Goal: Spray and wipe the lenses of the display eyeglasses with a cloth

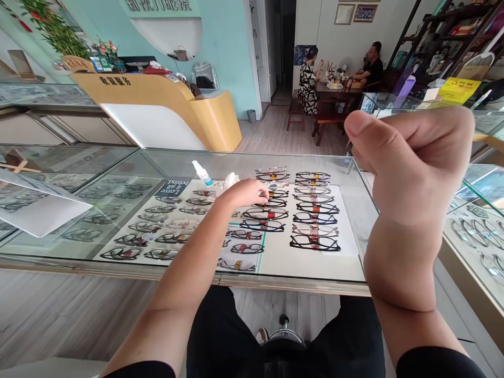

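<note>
My left hand [249, 192] reaches over the glass counter, its fingers curled and pinched at a pair of dark-framed eyeglasses [273, 203] in a column of folded pairs. Its fingertips are partly hidden. Close to the camera on the right, my right hand [417, 152] is raised with thumb and fingers pressed together; whatever they may hold is hidden. A second column of eyeglasses [315, 208] lies on white paper to the right. Behind my left hand are a crumpled white tissue [231, 180] and a small white spray bottle [202, 173].
The glass counter [311, 270] spans the space before me, with several more eyeglasses [145, 228] at left. A white sheet-like stand [39, 210] is at far left. Another display case [478, 236] flanks my right. Two people sit at a table [334, 90] behind.
</note>
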Available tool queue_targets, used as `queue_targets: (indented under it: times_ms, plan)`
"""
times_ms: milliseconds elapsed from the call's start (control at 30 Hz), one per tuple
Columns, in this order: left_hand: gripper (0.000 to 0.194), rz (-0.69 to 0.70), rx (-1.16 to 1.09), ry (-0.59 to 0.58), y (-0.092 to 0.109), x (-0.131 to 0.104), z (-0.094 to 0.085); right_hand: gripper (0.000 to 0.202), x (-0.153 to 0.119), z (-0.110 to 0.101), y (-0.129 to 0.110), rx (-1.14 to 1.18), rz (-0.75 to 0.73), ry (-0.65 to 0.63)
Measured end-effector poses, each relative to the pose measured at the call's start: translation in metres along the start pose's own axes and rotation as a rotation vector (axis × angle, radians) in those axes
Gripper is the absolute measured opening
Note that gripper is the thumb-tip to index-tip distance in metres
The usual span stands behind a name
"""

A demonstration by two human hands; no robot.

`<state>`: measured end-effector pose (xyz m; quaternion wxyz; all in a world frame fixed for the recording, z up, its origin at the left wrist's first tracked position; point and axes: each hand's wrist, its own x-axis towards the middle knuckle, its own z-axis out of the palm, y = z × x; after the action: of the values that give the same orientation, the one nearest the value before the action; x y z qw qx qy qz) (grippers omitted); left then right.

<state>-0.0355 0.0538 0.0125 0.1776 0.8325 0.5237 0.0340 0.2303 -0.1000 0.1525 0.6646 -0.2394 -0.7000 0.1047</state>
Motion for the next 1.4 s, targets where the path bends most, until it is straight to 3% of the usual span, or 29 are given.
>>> queue_targets:
  times_ms: [333, 533, 767, 967, 1133, 1267, 1400]
  plan:
    - [0.016, -0.014, 0.044, -0.01, 0.003, 0.001, 0.003, 0.077, -0.004, 0.012, -0.004, -0.057, 0.029, -0.033]
    - [0.028, -0.077, 0.103, 0.227, 0.001, 0.009, 0.012, 0.071, -0.003, 0.007, 0.001, -0.21, 0.04, -0.118]
    - [0.027, -0.083, 0.105, 0.17, -0.003, 0.022, 0.023, 0.074, -0.003, 0.008, 0.004, -0.33, 0.046, -0.141]
    - [0.026, -0.005, 0.062, 0.207, -0.001, 0.018, 0.016, 0.066, -0.006, 0.006, -0.003, -0.284, 0.019, -0.147]
    - [0.03, 0.103, -0.278, 0.382, 0.008, 0.01, 0.009, 0.071, -0.005, 0.0, 0.01, -0.204, 0.105, -0.072]
    - [0.045, 0.197, -0.731, 0.503, 0.03, 0.009, 0.018, 0.079, -0.029, 0.001, 0.057, -0.04, 0.409, -0.046]
    - [0.045, 0.192, -1.069, 0.476, 0.051, 0.01, 0.032, 0.08, -0.067, 0.011, 0.109, 0.072, 0.654, 0.029]
